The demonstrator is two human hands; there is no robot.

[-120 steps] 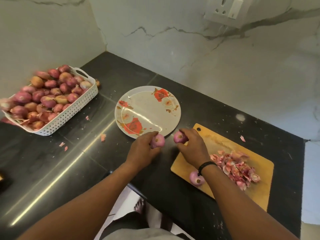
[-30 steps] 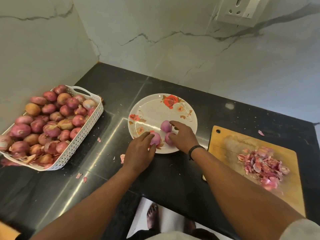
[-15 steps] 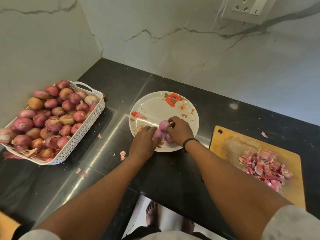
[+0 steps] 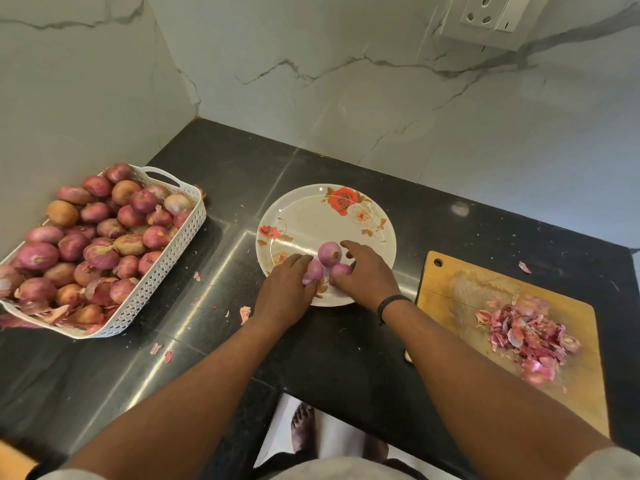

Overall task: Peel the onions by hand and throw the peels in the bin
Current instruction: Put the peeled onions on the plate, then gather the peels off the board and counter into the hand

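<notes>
Three peeled pink onions lie on the floral plate (image 4: 367, 216) at its near edge. My left hand (image 4: 285, 294) grips one peeled onion (image 4: 313, 270) with its fingertips. My right hand (image 4: 369, 273) curls round a second peeled onion (image 4: 341, 270), its forefinger stretched out beside the third onion (image 4: 329, 252), which lies free behind them. A white basket (image 4: 162, 271) at the left is heaped with unpeeled onions (image 4: 100, 237). A pile of pink peels (image 4: 526, 336) lies on the wooden cutting board (image 4: 457, 289) at the right. No bin is in view.
The counter is black stone (image 4: 214, 341) in a corner of marble walls, with a socket (image 4: 485, 15) up on the back wall. Loose peel scraps (image 4: 245, 313) lie between basket and plate. My bare feet (image 4: 303, 427) show below the counter's front edge.
Four seconds ago both hands held onions by the board; the onions now sit on the plate. In the last half second my right hand's fingers came off the rear onion.
</notes>
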